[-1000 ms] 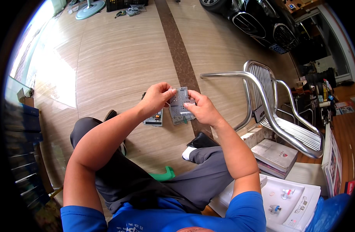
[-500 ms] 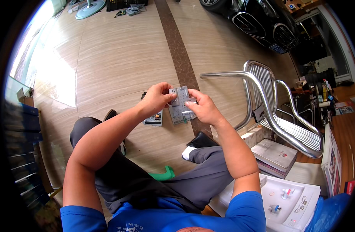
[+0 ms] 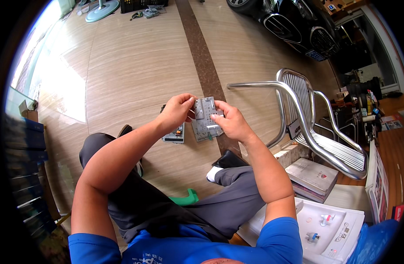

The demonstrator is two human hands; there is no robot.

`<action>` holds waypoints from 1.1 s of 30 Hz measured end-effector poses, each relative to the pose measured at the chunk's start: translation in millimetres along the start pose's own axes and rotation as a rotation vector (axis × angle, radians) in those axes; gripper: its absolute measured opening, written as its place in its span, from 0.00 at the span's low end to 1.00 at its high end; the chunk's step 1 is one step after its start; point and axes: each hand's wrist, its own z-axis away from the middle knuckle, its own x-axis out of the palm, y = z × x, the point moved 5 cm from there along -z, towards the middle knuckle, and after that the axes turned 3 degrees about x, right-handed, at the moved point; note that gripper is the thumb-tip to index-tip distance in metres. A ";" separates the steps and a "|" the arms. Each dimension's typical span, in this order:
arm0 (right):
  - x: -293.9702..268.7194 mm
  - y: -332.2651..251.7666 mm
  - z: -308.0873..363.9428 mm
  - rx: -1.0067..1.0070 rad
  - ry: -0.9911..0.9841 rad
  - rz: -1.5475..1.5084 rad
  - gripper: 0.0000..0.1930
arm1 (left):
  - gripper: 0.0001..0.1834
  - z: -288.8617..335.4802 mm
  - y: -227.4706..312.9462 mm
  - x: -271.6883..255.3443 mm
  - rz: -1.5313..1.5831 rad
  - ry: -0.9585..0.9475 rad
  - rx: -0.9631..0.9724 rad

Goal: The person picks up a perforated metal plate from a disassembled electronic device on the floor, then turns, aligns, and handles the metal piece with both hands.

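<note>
A grey metal plate (image 3: 206, 128) with several holes and raised sections is held up in front of my knees. Along its right edge my right hand (image 3: 230, 120) grips it, thumb on the face and fingers behind. My left hand (image 3: 181, 108) is at the plate's upper left side, fingers drawn together in a pinch; what lies between them, if anything, is hidden. A small green piece (image 3: 210, 136) shows at the plate's lower edge. Below my left hand, an opened electronic unit (image 3: 174, 135) with a circuit board lies on the floor, partly covered by that hand.
To the right stands a chrome metal chair (image 3: 299, 114). Nearer are stacked books (image 3: 313, 177) and a white dispenser panel with taps (image 3: 329, 229). A green curved object (image 3: 187, 199) lies between my legs. Farther off are a black car (image 3: 290, 26) and a round stand base (image 3: 102, 11).
My left thumb has come off the plate's face and drawn back to its left edge, uncovering the upper left part. My right hand keeps its grip.
</note>
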 end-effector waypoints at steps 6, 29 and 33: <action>-2.6 -1.0 0.0 -0.023 0.052 0.018 0.22 | 0.16 1.2 -1.0 0.3 -0.018 0.006 -0.060; -12.5 11.0 -3.9 -0.020 0.147 -0.203 0.18 | 0.22 5.9 -5.4 10.2 0.113 -0.144 -0.115; -13.4 15.0 -2.9 0.013 0.151 -0.199 0.18 | 0.23 5.1 -6.3 10.1 0.124 -0.154 -0.106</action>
